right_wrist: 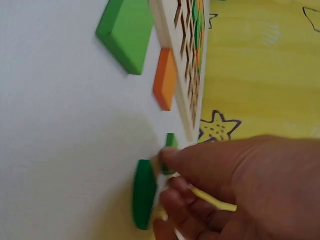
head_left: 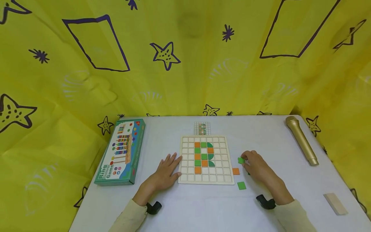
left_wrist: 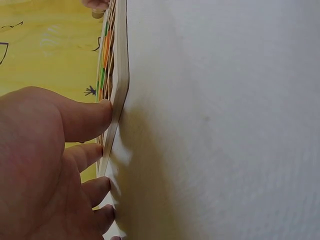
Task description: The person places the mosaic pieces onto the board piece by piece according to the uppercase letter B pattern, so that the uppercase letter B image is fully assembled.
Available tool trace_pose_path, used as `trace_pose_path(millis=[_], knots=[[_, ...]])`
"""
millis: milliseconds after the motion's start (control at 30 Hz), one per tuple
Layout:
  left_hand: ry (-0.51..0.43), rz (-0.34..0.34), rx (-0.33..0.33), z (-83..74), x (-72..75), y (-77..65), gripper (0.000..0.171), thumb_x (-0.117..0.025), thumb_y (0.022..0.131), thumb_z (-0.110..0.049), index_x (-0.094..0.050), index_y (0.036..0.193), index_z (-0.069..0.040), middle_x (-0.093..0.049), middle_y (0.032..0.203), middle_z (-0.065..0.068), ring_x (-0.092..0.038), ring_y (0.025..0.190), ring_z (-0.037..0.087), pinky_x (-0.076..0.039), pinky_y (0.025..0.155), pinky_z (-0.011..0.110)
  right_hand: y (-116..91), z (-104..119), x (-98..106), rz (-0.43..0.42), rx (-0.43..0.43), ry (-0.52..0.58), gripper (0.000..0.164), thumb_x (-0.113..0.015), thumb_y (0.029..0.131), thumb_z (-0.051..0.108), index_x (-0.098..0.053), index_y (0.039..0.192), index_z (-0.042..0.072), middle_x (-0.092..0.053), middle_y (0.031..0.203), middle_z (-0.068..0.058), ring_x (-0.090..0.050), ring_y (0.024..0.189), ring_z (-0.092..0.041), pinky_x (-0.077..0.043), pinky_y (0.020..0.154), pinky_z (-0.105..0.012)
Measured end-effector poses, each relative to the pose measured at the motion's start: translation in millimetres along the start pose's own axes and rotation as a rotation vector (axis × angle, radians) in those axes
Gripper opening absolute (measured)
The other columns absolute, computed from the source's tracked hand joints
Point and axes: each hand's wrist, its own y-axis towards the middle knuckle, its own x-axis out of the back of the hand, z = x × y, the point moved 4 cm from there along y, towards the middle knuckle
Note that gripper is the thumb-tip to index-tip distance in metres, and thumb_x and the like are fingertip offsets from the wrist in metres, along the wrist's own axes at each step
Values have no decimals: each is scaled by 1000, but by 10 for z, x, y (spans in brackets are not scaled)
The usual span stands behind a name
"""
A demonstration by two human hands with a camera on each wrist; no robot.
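A wooden grid board (head_left: 214,178) lies on the table, with orange, light green and dark green tiles forming a letter R. My left hand (head_left: 166,172) rests at its left edge, fingers spread and fairly straight; in the left wrist view the thumb (left_wrist: 87,120) touches the board's side. Right of the board, my right hand (head_left: 258,166) pinches a light green square tile (head_left: 241,160) between thumb and fingers. Beneath that hand lies a dark green curved tile (right_wrist: 144,195), mostly hidden in the head view. An orange tile (head_left: 236,171) and another green tile (head_left: 241,185) lie nearby.
A small pattern card (head_left: 197,129) showing an R lies behind the board. On the left is a boxed ring game (head_left: 120,153). A gold microphone (head_left: 301,140) and a pale wooden block (head_left: 335,203) lie at the right. Yellow cloth (head_left: 188,87) hangs around the table.
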Motion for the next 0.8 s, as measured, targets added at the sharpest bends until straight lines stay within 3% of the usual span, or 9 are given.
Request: trace_pose_path(millis=[200, 567, 800], knots=[[-13, 4, -3, -10, 4, 1, 64, -53, 111, -33, -30, 168, -16, -16, 176, 15, -8, 163, 43, -9, 128, 66, 91, -124, -54, 71, -17, 110, 37, -65, 102, 9, -56, 137, 0, -53, 132, -21, -56, 114, -33, -52, 95, -49], [-15, 1, 0, 5, 0, 9, 64, -53, 110, -33, -31, 168, -16, -17, 176, 15, -8, 163, 42, -9, 128, 66, 98, -163, -57, 26, 111, 119, 29, -65, 103, 8, -63, 132, 3, -59, 121, -12, -57, 104, -23, -51, 86, -35], [-6, 8, 3, 11, -6, 18, 65, -53, 110, -34, -30, 168, -17, -16, 176, 15, -8, 163, 42, -10, 128, 65, 70, -109, -86, -15, 129, 113, 28, -65, 104, 7, -64, 131, 3, -59, 122, -11, -59, 107, -22, -53, 94, -43]])
